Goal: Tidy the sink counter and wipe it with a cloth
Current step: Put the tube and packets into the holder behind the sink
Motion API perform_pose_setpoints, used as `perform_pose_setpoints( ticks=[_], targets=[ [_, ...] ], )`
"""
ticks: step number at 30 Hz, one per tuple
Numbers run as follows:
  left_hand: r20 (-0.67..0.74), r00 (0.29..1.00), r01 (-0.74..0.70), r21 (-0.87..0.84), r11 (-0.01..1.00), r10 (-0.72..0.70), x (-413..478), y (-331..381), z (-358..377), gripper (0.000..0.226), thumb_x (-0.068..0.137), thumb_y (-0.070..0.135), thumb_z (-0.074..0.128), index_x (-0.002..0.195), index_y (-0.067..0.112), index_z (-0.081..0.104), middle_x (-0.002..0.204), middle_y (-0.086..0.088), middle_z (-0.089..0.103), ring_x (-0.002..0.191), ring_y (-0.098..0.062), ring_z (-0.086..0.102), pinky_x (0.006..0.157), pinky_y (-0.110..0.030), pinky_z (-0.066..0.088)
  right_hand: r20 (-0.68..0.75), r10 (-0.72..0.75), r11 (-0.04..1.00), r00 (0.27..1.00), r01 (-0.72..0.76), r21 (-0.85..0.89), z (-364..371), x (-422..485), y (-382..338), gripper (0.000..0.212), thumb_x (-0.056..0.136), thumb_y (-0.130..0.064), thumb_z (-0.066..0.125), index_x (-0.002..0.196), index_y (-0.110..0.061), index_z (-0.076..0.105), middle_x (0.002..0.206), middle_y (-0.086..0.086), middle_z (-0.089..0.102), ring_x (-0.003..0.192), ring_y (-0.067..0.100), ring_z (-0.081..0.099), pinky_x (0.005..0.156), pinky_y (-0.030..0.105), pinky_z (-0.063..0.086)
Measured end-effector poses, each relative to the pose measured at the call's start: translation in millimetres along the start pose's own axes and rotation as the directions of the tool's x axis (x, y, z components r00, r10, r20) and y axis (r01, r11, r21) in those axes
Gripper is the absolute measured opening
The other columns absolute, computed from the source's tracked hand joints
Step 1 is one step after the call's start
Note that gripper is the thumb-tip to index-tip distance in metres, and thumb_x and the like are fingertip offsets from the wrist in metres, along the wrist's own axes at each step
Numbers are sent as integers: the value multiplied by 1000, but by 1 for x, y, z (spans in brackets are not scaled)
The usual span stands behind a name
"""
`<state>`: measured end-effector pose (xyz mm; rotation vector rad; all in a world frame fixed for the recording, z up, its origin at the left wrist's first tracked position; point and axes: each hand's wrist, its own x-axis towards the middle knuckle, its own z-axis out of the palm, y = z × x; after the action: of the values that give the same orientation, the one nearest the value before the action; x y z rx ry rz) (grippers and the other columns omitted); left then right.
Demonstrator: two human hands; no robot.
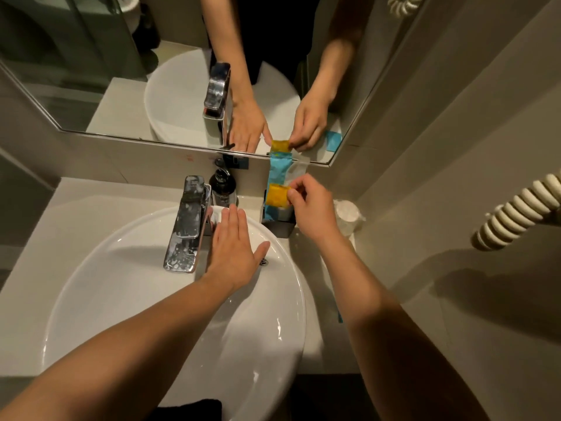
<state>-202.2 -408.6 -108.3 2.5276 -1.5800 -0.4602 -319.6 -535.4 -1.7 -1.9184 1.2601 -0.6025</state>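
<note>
A round white basin (100, 287) sits on the pale counter (60, 202), with a chrome tap (186, 223) at its back. My left hand (232, 247) hovers flat over the basin beside the tap, fingers apart, holding nothing. My right hand (312, 208) pinches a small yellow packet (277, 194) at its right edge, just above a black holder box (277, 224) on the counter's back right. Blue packets (277, 171) stand in that box against the wall. No cloth is in view.
A dark pump bottle (223, 185) stands behind the tap. A wrapped white cup (347, 215) sits in the right corner. The mirror (151, 71) runs along the back wall. A coiled white cord (516, 211) hangs on the right wall.
</note>
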Motion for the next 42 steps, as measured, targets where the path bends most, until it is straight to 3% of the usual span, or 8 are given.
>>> perform_pose_setpoints(
  ticks=[5, 9, 14, 19, 24, 31, 38, 42],
  targets=[
    [-17, 1000, -5, 22, 1000, 6, -1, 0, 2, 96, 99, 70, 24, 162, 5, -7, 171, -16, -10, 158, -33, -10, 129, -48, 5, -22, 49, 994, 999, -50, -101, 15, 5, 11, 11, 100, -11, 53, 90, -15, 54, 87, 5, 62, 77, 20, 54, 61, 32, 36],
    [-19, 1000, 5, 14, 1000, -5, -2, 3, 1, 95, 100, 70, 25, 162, 6, -8, 171, -15, -12, 158, -31, -12, 129, -46, 4, -39, 49, 980, 998, -56, -193, 11, 8, 19, 12, 100, -12, 52, 89, -18, 54, 88, 6, 64, 79, 25, 56, 65, 34, 41],
    [-15, 1000, 19, 2, 1000, -19, -1, 2, 1, 96, 98, 72, 24, 162, 9, -9, 172, -12, -14, 158, -29, -13, 129, -48, 6, -7, 6, 911, 1000, -9, -412, 23, 8, 26, 8, 100, -19, 59, 98, -17, 67, 102, 4, 58, 96, 22, 53, 76, 35, 46],
    [-5, 1000, 21, 4, 1000, -21, -2, 3, 1, 96, 98, 71, 23, 162, 9, -12, 171, -12, -16, 158, -30, -15, 129, -48, 6, -57, 101, 852, 993, -116, -511, 42, 9, 34, 13, 96, -29, 68, 103, -21, 75, 105, 0, 53, 104, 20, 49, 86, 34, 47],
    [-8, 1000, 24, 11, 1000, -24, -3, 4, 1, 96, 98, 72, 22, 161, 9, -13, 171, -12, -17, 158, -29, -16, 129, -48, 6, -82, 240, 850, 967, -250, -463, 49, 15, 37, 20, 92, -34, 73, 109, -26, 78, 110, 1, 58, 106, 22, 53, 83, 33, 45],
    [0, 999, 32, 4, 999, -32, -3, 5, 0, 97, 97, 73, 24, 162, 11, -13, 171, -11, -17, 158, -29, -16, 129, -47, 4, -78, 281, 861, 957, -287, -419, 48, 17, 38, 23, 93, -33, 72, 113, -26, 78, 113, 2, 64, 106, 22, 58, 92, 42, 51],
    [23, 999, 30, -14, 999, -30, -4, 10, -4, 97, 97, 71, 28, 162, 10, -10, 172, -11, -15, 158, -29, -14, 129, -48, 6, -165, 297, 945, 940, -314, -87, 19, -15, 49, 20, 94, -25, 72, 111, -19, 80, 118, 5, 67, 108, 22, 63, 88, 28, 47],
    [10, 1000, 12, -17, 1000, -12, -6, 8, -2, 95, 99, 68, 29, 162, 6, -6, 172, -14, -9, 159, -31, -10, 129, -48, 5, -220, 321, 937, 921, -342, -65, -12, -57, 72, 19, 92, -22, 72, 109, -16, 80, 120, 8, 67, 102, 20, 64, 87, 25, 46]
  ],
)
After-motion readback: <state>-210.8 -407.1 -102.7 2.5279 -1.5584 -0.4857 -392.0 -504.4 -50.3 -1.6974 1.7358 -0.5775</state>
